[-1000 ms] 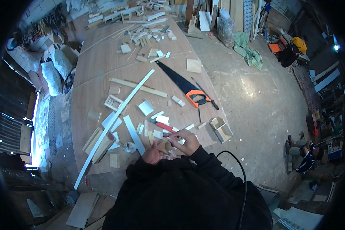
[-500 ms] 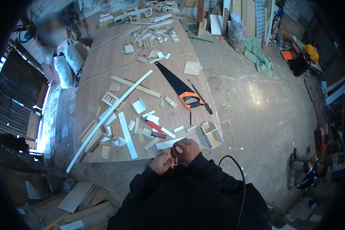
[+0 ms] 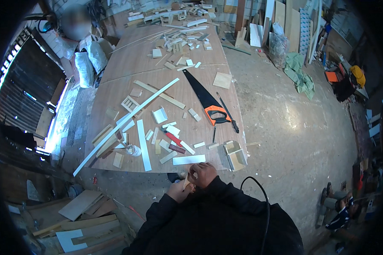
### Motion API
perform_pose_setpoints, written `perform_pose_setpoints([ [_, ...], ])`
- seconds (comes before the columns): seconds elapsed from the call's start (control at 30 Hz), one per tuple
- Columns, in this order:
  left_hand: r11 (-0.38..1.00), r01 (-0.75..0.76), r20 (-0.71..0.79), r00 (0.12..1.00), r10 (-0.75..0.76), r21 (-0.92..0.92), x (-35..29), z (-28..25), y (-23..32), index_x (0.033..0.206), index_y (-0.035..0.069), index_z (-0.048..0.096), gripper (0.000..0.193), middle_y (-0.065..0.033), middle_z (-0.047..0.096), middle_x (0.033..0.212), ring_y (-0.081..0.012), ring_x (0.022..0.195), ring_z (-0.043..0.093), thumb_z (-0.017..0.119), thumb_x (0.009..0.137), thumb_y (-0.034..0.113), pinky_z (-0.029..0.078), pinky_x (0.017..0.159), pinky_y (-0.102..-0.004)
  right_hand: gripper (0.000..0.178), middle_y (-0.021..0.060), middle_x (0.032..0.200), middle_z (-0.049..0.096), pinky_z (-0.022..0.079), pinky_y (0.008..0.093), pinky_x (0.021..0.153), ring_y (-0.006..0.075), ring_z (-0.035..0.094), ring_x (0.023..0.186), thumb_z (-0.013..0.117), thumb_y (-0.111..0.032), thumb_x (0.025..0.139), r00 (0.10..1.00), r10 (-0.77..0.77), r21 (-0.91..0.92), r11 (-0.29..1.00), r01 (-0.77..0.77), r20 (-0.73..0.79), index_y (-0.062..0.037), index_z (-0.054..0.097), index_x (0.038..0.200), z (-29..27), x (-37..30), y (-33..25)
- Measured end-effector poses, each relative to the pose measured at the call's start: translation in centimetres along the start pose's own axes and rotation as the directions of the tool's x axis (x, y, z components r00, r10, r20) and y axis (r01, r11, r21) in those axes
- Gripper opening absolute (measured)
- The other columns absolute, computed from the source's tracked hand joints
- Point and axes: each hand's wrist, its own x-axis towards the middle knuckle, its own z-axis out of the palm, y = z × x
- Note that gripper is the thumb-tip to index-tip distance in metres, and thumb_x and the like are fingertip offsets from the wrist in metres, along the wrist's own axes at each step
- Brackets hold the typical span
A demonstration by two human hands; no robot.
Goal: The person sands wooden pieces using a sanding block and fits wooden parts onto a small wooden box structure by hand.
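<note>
My left hand (image 3: 178,192) and my right hand (image 3: 204,174) meet just off the table's near edge. Between them is a small, thin tan piece (image 3: 186,182), perhaps wood; the fingers cover most of it. The left fingers are closed round its lower part, while the right fingers are bent and pinched at its upper end. Right beyond the hands, a flat white strip (image 3: 189,160) lies along the table edge. Farther in are a red-handled tool (image 3: 172,138), a dark reddish-brown cylinder (image 3: 177,148) and several small wood blocks.
A handsaw (image 3: 215,114) with an orange and black handle lies on the table (image 3: 115,95). An open wooden box (image 3: 235,156) sits at the near right corner. A jar (image 3: 134,150) stands left, by a long pale strip (image 3: 127,124). A person (image 3: 342,208) is at far right.
The view has shifted, so the table appears farther right. My hands have drawn slightly back from the white strip, leaving it fully visible. Both still hold the small tan piece.
</note>
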Motion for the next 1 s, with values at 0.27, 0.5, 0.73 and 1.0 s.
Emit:
perform_pose_setpoints([
  [0.27,0.972,0.11,-0.07,0.989,-0.127,-0.209,-1.9,0.9,-1.6,0.103,0.004,0.064,0.027,-0.0195,0.068,0.092,-0.0381,0.088,0.066,0.056,0.093,0.028,0.052,0.075,-0.0422,0.015,0.0096,0.077,0.067,0.052,0.0394,0.072,0.0285,0.066,0.078,0.066,-0.024,0.081,0.978,-0.057,0.038,0.998,0.051,0.2,-0.0094,0.062,0.083,0.9,0.4,-0.6],
  [0.5,0.952,0.121,-0.178,0.968,-0.176,-0.28,-2.5,2.1,-3.7,0.104,0.002,0.066,0.031,-0.02,0.069,0.09,-0.0362,0.088,0.068,0.057,0.095,0.031,0.052,0.075,-0.0394,0.019,0.0106,0.08,0.067,0.053,0.0411,0.068,0.0311,0.066,0.075,0.066,-0.025,0.082,0.975,-0.049,0.128,0.992,0.021,0.218,-0.0088,0.062,0.092,1.2,-0.6,-0.6],
  [0.73,0.822,0.106,-0.095,0.977,-0.19,-0.56,-3.2,1.5,-1.3,0.105,-0.003,0.063,0.031,-0.0079,0.068,0.088,-0.0131,0.08,0.065,0.054,0.1,0.027,0.051,0.072,-0.0281,0.018,0.0101,0.085,0.067,0.052,0.0342,0.071,0.0229,0.065,0.077,0.066,-0.021,0.085,0.924,0.012,0.428,0.884,-0.188,0.381,-0.0074,0.064,0.097,0.3,-0.6,0.6],
  [1.0,0.787,0.124,0.06,0.992,-0.111,-0.604,-2.8,1.7,0.0,0.112,-0.005,0.059,0.033,-0.0109,0.069,0.089,-0.0176,0.076,0.07,0.05,0.101,0.024,0.053,0.07,-0.028,0.018,0.0038,0.091,0.069,0.051,0.0267,0.08,0.0116,0.064,0.084,0.07,-0.015,0.087,0.875,0.085,0.666,0.616,-0.421,0.476,-0.0055,0.066,0.102,-0.7,-3.1,1.9],
])
